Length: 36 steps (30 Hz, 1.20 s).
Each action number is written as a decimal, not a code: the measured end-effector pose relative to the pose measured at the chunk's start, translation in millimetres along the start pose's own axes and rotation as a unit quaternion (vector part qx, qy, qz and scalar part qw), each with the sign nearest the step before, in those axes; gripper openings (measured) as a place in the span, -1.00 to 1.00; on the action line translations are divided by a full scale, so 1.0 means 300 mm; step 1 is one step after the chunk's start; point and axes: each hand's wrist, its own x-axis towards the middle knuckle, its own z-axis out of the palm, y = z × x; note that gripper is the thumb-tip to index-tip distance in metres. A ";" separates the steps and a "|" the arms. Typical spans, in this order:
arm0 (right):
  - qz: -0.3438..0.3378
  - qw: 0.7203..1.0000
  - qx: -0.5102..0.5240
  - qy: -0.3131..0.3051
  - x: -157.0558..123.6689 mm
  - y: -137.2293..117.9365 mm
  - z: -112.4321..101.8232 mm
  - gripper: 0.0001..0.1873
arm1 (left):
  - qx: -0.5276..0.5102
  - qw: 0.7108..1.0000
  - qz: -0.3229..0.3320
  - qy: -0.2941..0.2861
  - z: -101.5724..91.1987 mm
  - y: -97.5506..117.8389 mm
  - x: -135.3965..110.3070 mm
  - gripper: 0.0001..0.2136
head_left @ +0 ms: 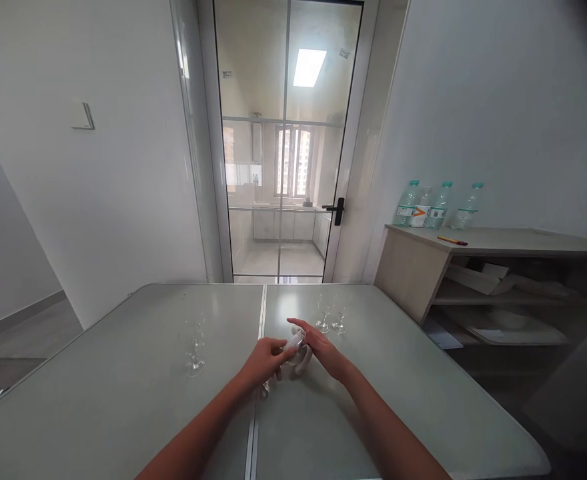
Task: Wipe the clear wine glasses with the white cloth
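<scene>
In the head view, my left hand [266, 360] is closed around a small clear stemmed glass [294, 341], held tilted above the table. A foot-like glassy end shows just below that hand. My right hand [323, 350] holds a white cloth [302, 362] against the glass, its index finger partly stretched out. The cloth bunches between both hands and hangs toward the tabletop; it hides part of the glass. Beyond my right hand stand two clear stemmed glasses [324, 325]. Several more stemmed glasses [195, 364] stand on the left half of the table.
The greyish table [123, 400] has a metal seam [251, 440] down its middle. At the right, a wooden shelf unit [408, 260] carries several plastic bottles [438, 207] and a red-yellow pen-like item [452, 241]. A glass door [279, 167] stands behind the table's far edge.
</scene>
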 end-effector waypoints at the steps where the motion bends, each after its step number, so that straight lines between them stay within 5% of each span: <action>1: -0.010 1.000 -0.017 -0.010 -0.002 -0.002 -0.005 -0.40 | -0.079 0.995 -0.041 -0.039 -0.001 0.006 -0.001 -0.44; 7: -0.077 0.994 -0.078 -0.011 -0.008 -0.001 -0.026 -0.44 | -0.388 0.885 -0.194 -0.171 -0.012 0.008 -0.004 -0.50; 9: -0.081 0.994 -0.066 0.011 -0.008 0.002 -0.027 -0.44 | -0.398 0.882 -0.196 -0.159 -0.011 0.003 0.002 -0.49; 13: -0.083 0.991 -0.032 0.099 0.001 0.004 -0.024 -0.46 | -0.271 0.957 -0.096 -0.051 0.000 0.006 0.018 -0.40; 16: -0.067 0.992 -0.029 0.102 0.004 0.003 -0.015 -0.45 | -0.139 0.990 -0.028 0.023 0.010 0.006 0.016 -0.41; 21: -0.012 0.998 -0.062 -0.017 -0.004 -0.007 0.003 -0.42 | 0.152 0.979 0.088 0.099 0.020 -0.009 -0.009 -0.58; 23: -0.005 0.997 -0.069 -0.037 -0.004 -0.013 0.003 -0.44 | 0.188 0.971 0.104 0.109 0.023 -0.008 -0.013 -0.61; 29: -0.049 0.995 -0.085 0.028 0.008 -0.009 -0.023 -0.52 | -0.050 0.999 0.002 0.020 0.017 0.016 0.000 -0.46; 33: -0.081 0.993 -0.060 0.060 0.003 0.010 -0.042 -0.57 | -0.228 0.965 -0.100 -0.085 -0.008 0.024 -0.005 -0.39; 36: -0.097 0.987 -0.073 0.104 -0.002 0.010 -0.042 -0.59 | -0.293 0.941 -0.119 -0.122 -0.008 0.030 -0.010 -0.39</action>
